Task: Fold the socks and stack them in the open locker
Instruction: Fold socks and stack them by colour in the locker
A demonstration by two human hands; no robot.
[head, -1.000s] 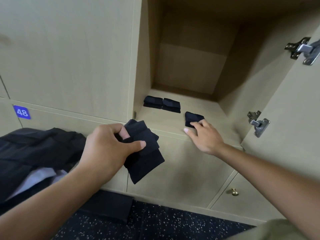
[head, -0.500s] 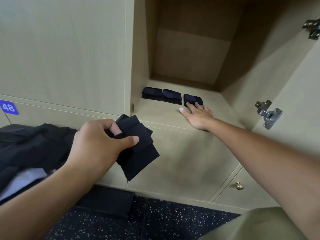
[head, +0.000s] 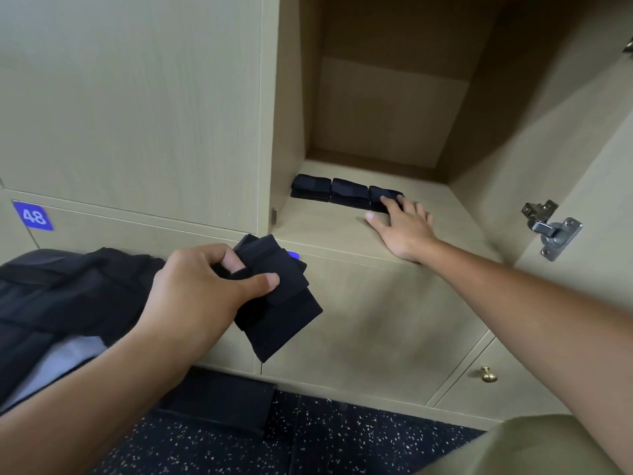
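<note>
Left hand [head: 191, 293] pinches folded dark socks [head: 274, 296] below locker [head: 342, 231]. Right hand [head: 404, 228] flat, fingers touching third sock bundle [head: 383, 197] on locker floor. Socks soft, light, floppy; probably best to hold at fold.

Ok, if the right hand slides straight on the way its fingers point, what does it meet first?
The right hand already touches the rightmost folded sock; pushed on, it would probably shove that sock toward the locker's back wall.

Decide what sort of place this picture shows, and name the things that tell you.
Probably a locker or changing room: wood-grain locker doors, one with a blue number tag 48, an open locker on metal door hinges, and a speckled rubber floor.
</note>
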